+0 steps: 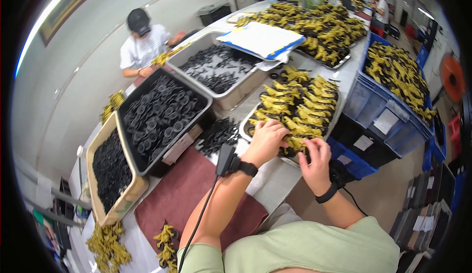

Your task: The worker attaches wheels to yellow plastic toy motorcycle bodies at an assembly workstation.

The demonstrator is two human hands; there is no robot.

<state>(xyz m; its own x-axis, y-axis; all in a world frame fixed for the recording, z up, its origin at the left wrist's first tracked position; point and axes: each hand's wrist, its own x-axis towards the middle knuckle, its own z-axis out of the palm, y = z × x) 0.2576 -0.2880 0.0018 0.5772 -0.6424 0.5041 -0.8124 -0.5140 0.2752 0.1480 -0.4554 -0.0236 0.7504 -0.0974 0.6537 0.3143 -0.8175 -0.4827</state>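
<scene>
Both my hands meet over the near end of a white tray (244,131) packed with rows of small yellow-and-black plastic pieces (314,107). My left hand (268,140) has its fingers bent and closed at one yellow-and-black piece (296,142) by the near rim. From the other side, my right hand (315,166) curls its thumb and fingers around the same piece. My fingers partly hide it, and its exact shape is hard to make out. Black bands sit on both wrists, and a cable runs from a device by the left one.
Left are a black bin (162,167) of black rings, a cream bin (93,187) of small black parts and a grey tub (226,101). A maroon mat (196,194) lies near me. Blue crates (364,101) stand right. A co-worker (147,47) sits across the table.
</scene>
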